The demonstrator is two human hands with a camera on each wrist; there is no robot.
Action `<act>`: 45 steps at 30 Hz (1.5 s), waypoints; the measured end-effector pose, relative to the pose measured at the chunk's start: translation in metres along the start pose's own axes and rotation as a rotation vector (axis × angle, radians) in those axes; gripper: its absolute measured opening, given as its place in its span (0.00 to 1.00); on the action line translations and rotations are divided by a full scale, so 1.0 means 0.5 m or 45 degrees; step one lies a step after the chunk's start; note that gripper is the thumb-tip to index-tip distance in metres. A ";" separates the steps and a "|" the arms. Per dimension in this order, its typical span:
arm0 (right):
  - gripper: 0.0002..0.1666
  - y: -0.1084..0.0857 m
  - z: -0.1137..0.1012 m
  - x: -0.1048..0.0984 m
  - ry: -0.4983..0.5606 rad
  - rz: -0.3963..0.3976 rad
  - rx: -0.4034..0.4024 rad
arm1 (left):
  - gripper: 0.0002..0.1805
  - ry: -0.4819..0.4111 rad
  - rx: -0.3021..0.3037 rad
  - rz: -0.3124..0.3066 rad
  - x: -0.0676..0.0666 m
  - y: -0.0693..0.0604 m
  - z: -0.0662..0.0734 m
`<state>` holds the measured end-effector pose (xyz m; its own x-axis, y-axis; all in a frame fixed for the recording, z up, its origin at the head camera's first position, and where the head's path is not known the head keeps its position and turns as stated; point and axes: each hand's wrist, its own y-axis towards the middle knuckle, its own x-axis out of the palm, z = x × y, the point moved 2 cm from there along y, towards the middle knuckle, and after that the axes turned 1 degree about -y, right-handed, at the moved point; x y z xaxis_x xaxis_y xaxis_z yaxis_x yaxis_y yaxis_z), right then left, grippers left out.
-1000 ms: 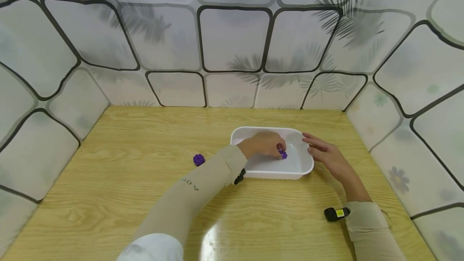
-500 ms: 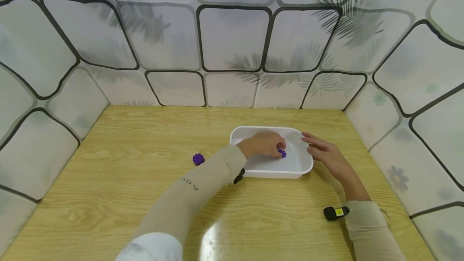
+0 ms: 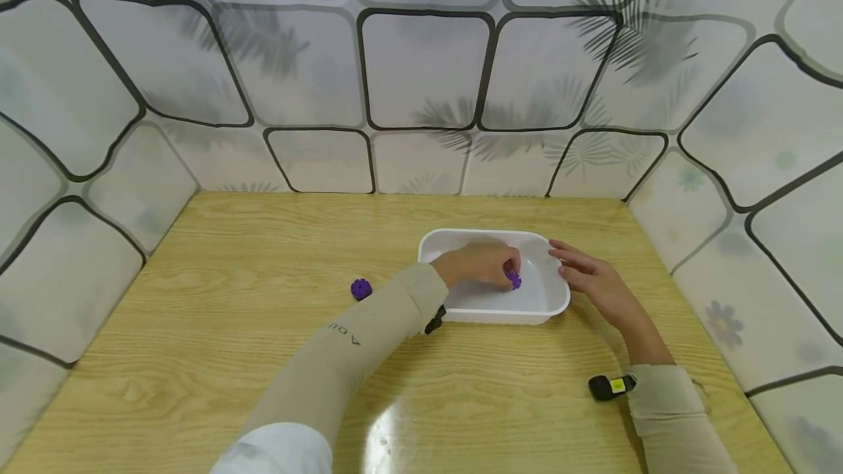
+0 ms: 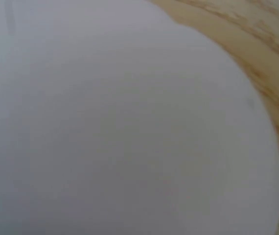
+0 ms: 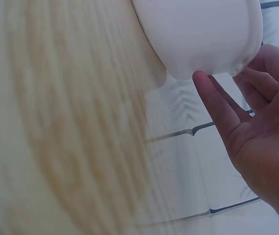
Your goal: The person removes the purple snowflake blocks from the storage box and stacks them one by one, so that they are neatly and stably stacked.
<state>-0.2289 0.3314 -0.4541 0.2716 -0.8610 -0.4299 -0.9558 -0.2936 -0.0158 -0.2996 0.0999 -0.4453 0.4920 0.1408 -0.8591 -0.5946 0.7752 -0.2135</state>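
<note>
Inside a white plastic tray [image 3: 536, 291], my left hand [image 3: 481, 263] pinches a small purple notched disc [image 3: 516, 281], like a snowflake building piece, low over the tray's bottom. Part of that disc is hidden by the fingers. At the tray's right end my right hand [image 3: 596, 285] touches the rim with fairly straight fingers. From the right wrist view, the thumb and fingertips of this hand [image 5: 262, 127] lie against the tray's outer end [image 5: 203, 39]. Blurred white plastic [image 4: 129, 122] fills most of the left wrist view, and no fingers show there.
Left of the tray, beside my left forearm, a second purple notched disc [image 3: 361, 289] lies on the wooden table [image 3: 263, 254]. Patterned panels [image 3: 428, 72] stand along the back and both sides of the table.
</note>
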 end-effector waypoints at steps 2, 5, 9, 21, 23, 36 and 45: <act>0.31 0.000 0.001 0.000 0.007 -0.002 0.001 | 0.13 -0.009 0.001 -0.005 0.002 0.001 -0.001; 0.31 0.000 0.002 0.000 0.008 -0.004 0.005 | 0.14 -0.010 -0.002 -0.014 0.002 0.002 -0.001; 0.31 0.002 0.002 0.001 0.001 -0.002 0.012 | 0.18 -0.002 0.000 -0.029 0.001 0.001 0.000; 0.30 0.001 0.001 0.001 0.009 -0.002 -0.018 | 0.20 0.044 -0.007 -0.042 0.002 0.003 -0.003; 0.30 0.001 0.002 0.001 0.008 -0.004 -0.010 | 0.19 0.036 0.001 -0.030 0.001 0.004 -0.003; 0.30 0.005 -0.005 0.004 -0.041 0.002 0.019 | 0.21 -0.068 0.098 0.122 -0.007 -0.020 -0.026; 0.31 0.002 -0.001 0.001 -0.032 0.010 0.011 | 0.21 -0.205 0.129 0.238 -0.047 -0.112 -0.046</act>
<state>-0.2297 0.3303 -0.4539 0.2615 -0.8524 -0.4529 -0.9588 -0.2832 -0.0205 -0.2922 0.0390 -0.4240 0.4792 0.3770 -0.7926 -0.6218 0.7832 -0.0035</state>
